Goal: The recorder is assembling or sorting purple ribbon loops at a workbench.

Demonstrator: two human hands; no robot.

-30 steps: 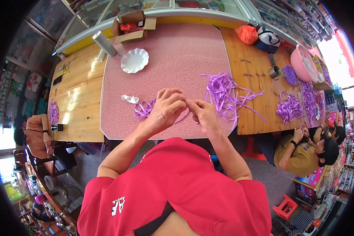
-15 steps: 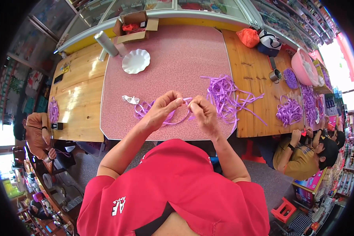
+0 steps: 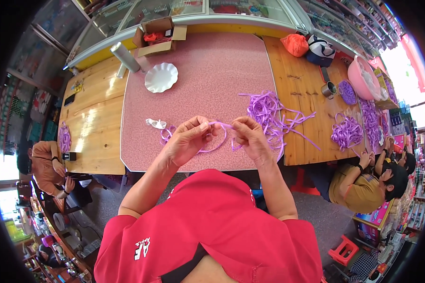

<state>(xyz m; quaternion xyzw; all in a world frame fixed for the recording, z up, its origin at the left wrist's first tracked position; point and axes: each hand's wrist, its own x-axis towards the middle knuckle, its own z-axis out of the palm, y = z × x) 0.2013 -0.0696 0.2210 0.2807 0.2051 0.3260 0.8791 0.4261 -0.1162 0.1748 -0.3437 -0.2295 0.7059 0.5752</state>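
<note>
A purple ribbon [image 3: 220, 124] runs between my two hands above the pink tabletop. My left hand [image 3: 190, 139] is closed, pinching it between thumb and fingertips. On the other side my right hand [image 3: 251, 137] grips the same ribbon, its fingers curled. Part of the ribbon hangs in a loop below the hands. Just beyond my right hand lies a tangled heap of purple ribbons [image 3: 264, 107], with loose ends reaching onto the wooden table. A few purple loops [image 3: 165, 134] show beside my left hand, partly hidden by it. Close by is a crumpled white scrap [image 3: 156, 123].
A white scalloped plate [image 3: 161, 77], a pale roll [image 3: 124, 56] and an open cardboard box [image 3: 158, 38] stand at the back. To the right are an orange bag [image 3: 295, 45], a metal cup [image 3: 328, 89] and a pink basin [image 3: 362, 79]. Other people sit at both sides.
My hands have moved apart, so a longer stretch of ribbon shows between them. At the left, a person's hands have come closer together.
</note>
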